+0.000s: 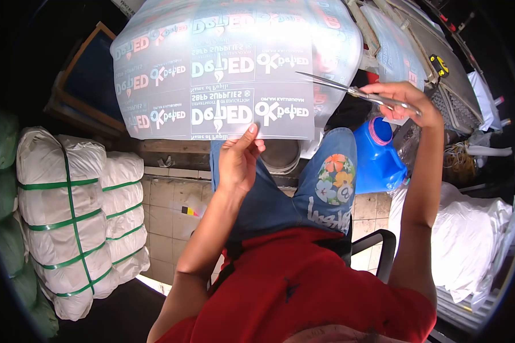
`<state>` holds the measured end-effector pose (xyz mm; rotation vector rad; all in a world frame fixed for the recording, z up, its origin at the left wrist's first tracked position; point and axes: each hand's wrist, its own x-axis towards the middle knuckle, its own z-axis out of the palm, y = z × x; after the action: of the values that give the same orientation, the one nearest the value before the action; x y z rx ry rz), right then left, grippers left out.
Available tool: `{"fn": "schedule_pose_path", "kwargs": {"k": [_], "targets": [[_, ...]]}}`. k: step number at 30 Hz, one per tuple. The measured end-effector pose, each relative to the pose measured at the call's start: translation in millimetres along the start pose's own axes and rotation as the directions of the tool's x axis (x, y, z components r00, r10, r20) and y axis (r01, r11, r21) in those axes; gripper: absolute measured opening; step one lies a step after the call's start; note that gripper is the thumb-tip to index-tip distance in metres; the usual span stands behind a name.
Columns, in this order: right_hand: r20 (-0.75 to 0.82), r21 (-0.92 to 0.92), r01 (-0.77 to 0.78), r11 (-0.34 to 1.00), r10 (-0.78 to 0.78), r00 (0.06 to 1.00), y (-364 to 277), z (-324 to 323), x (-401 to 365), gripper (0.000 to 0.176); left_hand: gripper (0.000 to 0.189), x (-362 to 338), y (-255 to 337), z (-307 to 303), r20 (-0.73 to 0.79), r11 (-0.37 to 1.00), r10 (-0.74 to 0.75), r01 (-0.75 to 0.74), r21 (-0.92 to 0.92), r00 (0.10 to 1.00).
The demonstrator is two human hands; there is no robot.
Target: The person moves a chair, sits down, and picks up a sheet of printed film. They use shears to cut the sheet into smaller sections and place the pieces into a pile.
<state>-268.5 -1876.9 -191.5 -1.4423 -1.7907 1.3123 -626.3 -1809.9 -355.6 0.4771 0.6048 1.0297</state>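
My left hand (243, 159) pinches the near edge of a printed translucent plastic sheet (171, 97), thumb on top. White "DepED" lettering repeats across the sheet in mirrored form. In my right hand (403, 103) is a pair of metal scissors (355, 91), fingers in the handles. Its blades are parted and point left, overlapping the sheet's right edge in this view. More printed plastic (332, 34) lies beneath and behind the sheet on the table.
A blue plastic jug (375, 157) stands by my right knee. White bundles with green straps (63, 211) are stacked on the left. A yellow tape measure (439, 66) lies at the upper right. A white sack (469, 240) rests at the lower right, near the chair's armrest (383, 246).
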Motion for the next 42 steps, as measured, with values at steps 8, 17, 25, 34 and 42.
{"fn": "schedule_pose_path", "kwargs": {"k": [8,17,25,34,42], "targets": [[0.145,0.005,-0.003,1.0,0.002,0.989,-18,-19,47,0.071,0.01,3,1,-12,0.035,0.997,0.002,-0.004,0.074,0.999],[0.2,0.071,-0.037,0.997,0.022,0.98,-3,-17,59,0.078,0.012,6,-2,-15,0.044,0.992,-0.022,0.016,0.121,0.999],[0.222,0.096,-0.056,0.994,0.033,0.974,-3,-18,61,0.076,0.013,8,-3,-18,0.04,0.991,-0.028,0.022,0.129,0.999],[0.238,0.134,-0.042,0.99,0.009,0.971,-2,-18,61,0.073,0.012,9,-4,-21,0.044,0.996,-0.026,0.022,0.091,0.999],[0.219,0.066,-0.078,0.995,0.062,0.974,-7,-9,66,0.062,0.011,10,-4,-17,0.022,0.994,-0.03,0.027,0.106,0.999]]}}
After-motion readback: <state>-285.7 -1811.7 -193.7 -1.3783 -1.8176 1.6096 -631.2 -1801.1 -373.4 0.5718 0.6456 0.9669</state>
